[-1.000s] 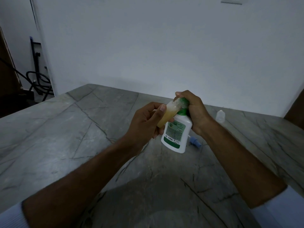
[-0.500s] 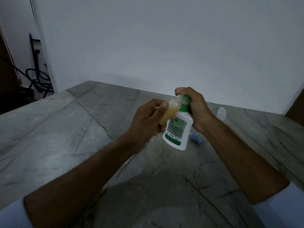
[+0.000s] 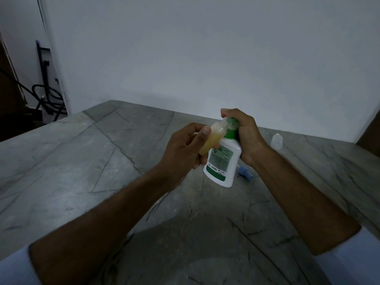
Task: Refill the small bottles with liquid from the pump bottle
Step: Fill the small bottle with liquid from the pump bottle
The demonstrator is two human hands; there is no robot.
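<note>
Room: plain white wall point(image 3: 205, 58) behind, dim light, black hoses point(image 3: 48, 97) in the far left corner.
Table: grey stone table point(image 3: 82, 161) with dark crack lines, filling the lower part of the view.
Left hand: left hand point(image 3: 183, 149) held up over the table, fingers and thumb curled tight round the small bottle.
Small bottle: small clear bottle point(image 3: 211, 138) with yellow liquid inside, tilted, open top up against the green top of the pump bottle.
Right hand: right hand point(image 3: 244, 136) wrapped round the neck and top of the pump bottle, fingers curled over the pump head, firm hold.
Pump bottle: white pump bottle point(image 3: 223, 161) with a green label and green top, lifted off the table, leaning a little, bottom toward the camera, touching the small bottle near the top.
Other small bottle: empty clear small bottle point(image 3: 276, 141) standing on the table far back on the right, well apart from the hands.
Blue piece: blue plastic spray cap point(image 3: 245, 173) lying on the table just behind the pump bottle, under the right wrist.
Sleeves: pale sleeves point(image 3: 14, 268) at both bottom corners, forearms bare.
</note>
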